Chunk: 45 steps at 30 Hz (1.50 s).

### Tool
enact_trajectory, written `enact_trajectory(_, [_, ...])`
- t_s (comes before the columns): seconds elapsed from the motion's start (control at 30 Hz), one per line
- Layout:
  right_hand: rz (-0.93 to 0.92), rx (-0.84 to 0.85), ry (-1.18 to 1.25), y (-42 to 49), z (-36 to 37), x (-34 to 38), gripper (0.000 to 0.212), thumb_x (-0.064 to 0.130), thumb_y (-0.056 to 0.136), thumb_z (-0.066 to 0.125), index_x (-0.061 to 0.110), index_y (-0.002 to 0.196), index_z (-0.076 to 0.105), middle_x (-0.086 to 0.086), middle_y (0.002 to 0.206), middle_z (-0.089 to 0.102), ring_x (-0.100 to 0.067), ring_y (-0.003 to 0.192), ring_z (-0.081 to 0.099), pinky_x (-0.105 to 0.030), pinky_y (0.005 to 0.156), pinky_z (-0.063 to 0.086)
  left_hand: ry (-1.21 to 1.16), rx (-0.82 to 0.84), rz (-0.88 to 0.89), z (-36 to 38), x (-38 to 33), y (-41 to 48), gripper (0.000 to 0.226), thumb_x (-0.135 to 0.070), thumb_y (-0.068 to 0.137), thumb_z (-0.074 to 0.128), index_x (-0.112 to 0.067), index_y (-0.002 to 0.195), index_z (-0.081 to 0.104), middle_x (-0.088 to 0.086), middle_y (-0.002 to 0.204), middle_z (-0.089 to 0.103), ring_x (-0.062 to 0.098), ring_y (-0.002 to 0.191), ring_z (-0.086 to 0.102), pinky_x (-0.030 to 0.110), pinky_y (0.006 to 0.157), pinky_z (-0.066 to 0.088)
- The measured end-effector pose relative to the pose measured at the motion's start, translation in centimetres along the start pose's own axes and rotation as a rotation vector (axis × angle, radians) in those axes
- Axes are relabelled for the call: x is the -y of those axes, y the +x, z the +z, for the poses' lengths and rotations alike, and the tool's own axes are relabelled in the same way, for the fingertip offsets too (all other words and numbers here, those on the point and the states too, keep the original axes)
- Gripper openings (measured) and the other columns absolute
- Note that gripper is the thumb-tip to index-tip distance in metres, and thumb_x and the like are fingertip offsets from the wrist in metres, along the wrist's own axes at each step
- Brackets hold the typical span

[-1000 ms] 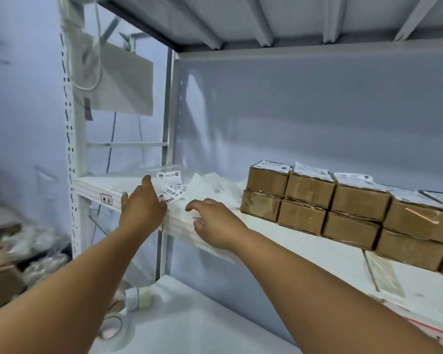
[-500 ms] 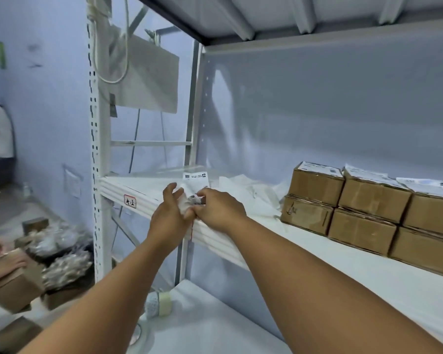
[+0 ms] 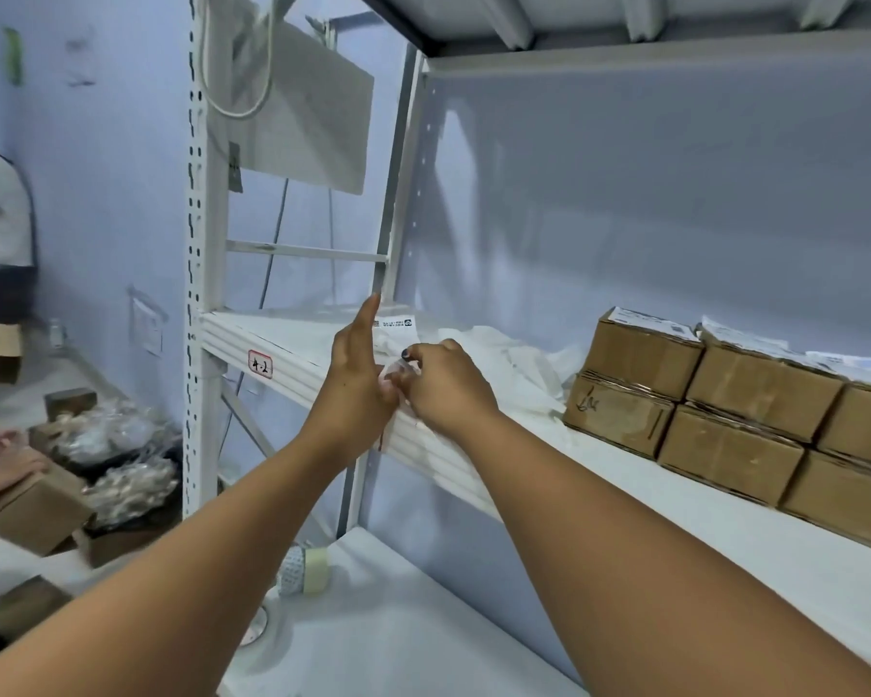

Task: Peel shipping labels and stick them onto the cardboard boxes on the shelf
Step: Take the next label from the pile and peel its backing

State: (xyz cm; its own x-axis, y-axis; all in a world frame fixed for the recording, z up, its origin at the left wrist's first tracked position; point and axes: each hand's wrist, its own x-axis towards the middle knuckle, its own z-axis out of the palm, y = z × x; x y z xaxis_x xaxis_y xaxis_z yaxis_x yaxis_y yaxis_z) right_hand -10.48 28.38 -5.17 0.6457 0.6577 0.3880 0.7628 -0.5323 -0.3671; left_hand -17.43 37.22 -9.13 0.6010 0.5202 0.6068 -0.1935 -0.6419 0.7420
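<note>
A white metal shelf [image 3: 624, 535] carries cardboard boxes [image 3: 725, 410] stacked two high toward its right end. Over the shelf's front edge, near its left corner, the left hand [image 3: 355, 389] stands with fingers straight and thumb hidden, so its hold cannot be told. The right hand [image 3: 448, 389] pinches the lower edge of a shipping label [image 3: 396, 325]. Peeling slowly from one corner, with the backing kept flat, should avoid creases. Half a second ago the left fingers curled round the label.

Pale blue wall [image 3: 111, 193] on the left, socket plate [image 3: 146, 328] low on it. White perforated rack upright [image 3: 199, 233] at the shelf [image 3: 700, 555] front-left corner. Grey back panel [image 3: 624, 193] behind, ribbed upper deck [image 3: 599, 15] overhead. Cool, even light.
</note>
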Motion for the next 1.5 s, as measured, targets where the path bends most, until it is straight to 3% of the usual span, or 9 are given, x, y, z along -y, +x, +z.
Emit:
enact_trajectory(0.1, [0.080,-0.111,0.073,0.3,-0.1,-0.3,0.020,0.021,0.094,0.046,0.017,0.080,0.060,-0.010,0.091,0.063,-0.030,0.081,0.054,-0.029,0.065,0.037,0.099,0.054,-0.014,-0.1,0.0,0.7,0.080,0.008,0.082,0.050,-0.030,0.146,0.020,0.000,0.150,0.013,0.020,0.119,0.046,0.022,0.091,0.040])
enact_trajectory(0.2, [0.150,-0.173,0.164,0.4,-0.2,-0.6,0.023,0.018,0.095,0.044,0.015,0.073,0.048,-0.009,0.084,0.058,-0.031,0.078,0.053,-0.030,0.065,0.040,0.311,0.023,-0.039,-0.5,0.0,2.1,0.080,0.016,0.076,0.041,-0.022,0.145,0.024,0.003,0.153,0.011,0.027,0.136,0.021,0.023,0.100,0.025])
enact_trajectory(0.5, [0.216,-0.199,0.339,0.4,-0.5,-1.1,0.034,0.015,0.092,0.042,0.020,0.059,0.036,0.000,0.067,0.044,-0.023,0.069,0.042,-0.026,0.048,0.027,0.457,0.113,-0.091,-0.9,2.6,5.1,0.058,0.003,0.090,0.035,-0.017,0.144,0.031,0.013,0.137,0.050,0.030,0.121,0.048,0.029,0.097,0.034])
enact_trajectory(0.63, [0.278,-0.259,0.392,-0.2,-1.1,-0.8,0.014,0.010,0.082,0.044,0.017,0.070,0.046,0.000,0.074,0.052,-0.023,0.073,0.047,-0.027,0.059,0.034,0.540,0.113,-0.060,-0.5,3.1,5.3,0.043,-0.001,0.093,0.036,-0.007,0.136,0.042,0.019,0.126,0.056,0.035,0.115,0.050,0.031,0.090,0.035])
enact_trajectory(0.97, [0.244,-0.538,0.488,-1.2,-1.7,0.4,0.035,0.016,0.081,0.048,0.015,0.054,0.026,0.003,0.056,0.029,-0.018,0.056,0.027,-0.029,0.053,0.021,0.692,0.148,-0.158,-0.2,2.1,5.8,0.031,0.001,0.093,0.034,0.006,0.122,0.043,0.026,0.121,0.053,0.038,0.111,0.048,0.032,0.084,0.034])
enact_trajectory(1.1, [0.275,-0.581,0.554,-1.1,-1.8,0.0,0.029,0.018,0.083,0.049,0.016,0.058,0.035,0.003,0.064,0.040,-0.020,0.064,0.038,-0.028,0.054,0.026,0.661,0.219,-0.141,-0.2,1.6,5.8,0.049,-0.001,0.093,0.036,-0.003,0.142,0.030,0.024,0.139,0.039,0.036,0.126,0.039,0.032,0.097,0.031])
enact_trajectory(1.23, [0.101,-0.506,0.335,-1.1,-0.9,0.2,0.020,0.022,0.093,0.047,0.010,0.089,0.062,-0.005,0.095,0.058,-0.024,0.087,0.053,-0.031,0.069,0.039,0.659,0.278,-0.044,-0.7,2.0,5.9,0.064,0.002,0.092,0.038,-0.016,0.150,0.018,0.003,0.159,-0.003,0.022,0.144,0.016,0.032,0.107,0.028])
enact_trajectory(1.4, [0.000,-0.483,0.266,-0.7,-0.4,0.1,0.033,0.016,0.099,0.040,0.017,0.123,0.063,-0.008,0.109,0.066,-0.026,0.101,0.062,-0.036,0.088,0.046,0.742,0.190,-0.012,-0.5,1.6,5.1,0.066,0.005,0.088,0.040,-0.015,0.148,0.023,-0.005,0.158,-0.011,0.026,0.127,0.044,0.030,0.075,0.040])
enact_trajectory(1.5, [-0.021,-0.460,0.319,-0.9,-0.3,0.4,0.039,0.011,0.100,0.035,0.019,0.134,0.054,-0.009,0.114,0.067,-0.028,0.102,0.065,-0.040,0.090,0.048,0.915,0.028,-0.039,-0.4,0.3,4.1,0.047,-0.002,0.089,0.042,-0.011,0.135,0.040,-0.001,0.159,-0.002,0.034,0.122,0.037,0.034,0.074,0.036])
